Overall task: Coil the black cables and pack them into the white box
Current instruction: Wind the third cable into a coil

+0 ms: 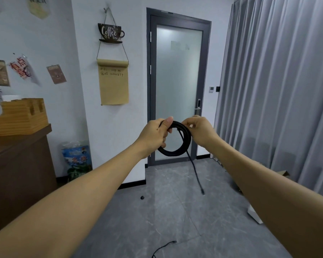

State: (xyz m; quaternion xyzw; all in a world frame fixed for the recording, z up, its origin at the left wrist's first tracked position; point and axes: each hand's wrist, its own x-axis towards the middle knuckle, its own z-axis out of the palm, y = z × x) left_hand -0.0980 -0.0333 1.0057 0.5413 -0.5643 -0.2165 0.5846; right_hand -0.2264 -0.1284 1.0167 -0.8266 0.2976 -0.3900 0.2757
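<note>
Where left hand (pixel 158 134) grips — black cable coil (pixel 177 146), right hand (pixel 199 130) pinching.

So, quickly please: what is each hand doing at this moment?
Left hand: closed, gripping the top of the coiled black cable.
Right hand: closed, pinching the same coil at its upper right side.

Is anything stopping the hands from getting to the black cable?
No. Both hands already hold the coiled black cable: the left hand grips its top, the right hand pinches beside it. Its tail hangs free.
</note>
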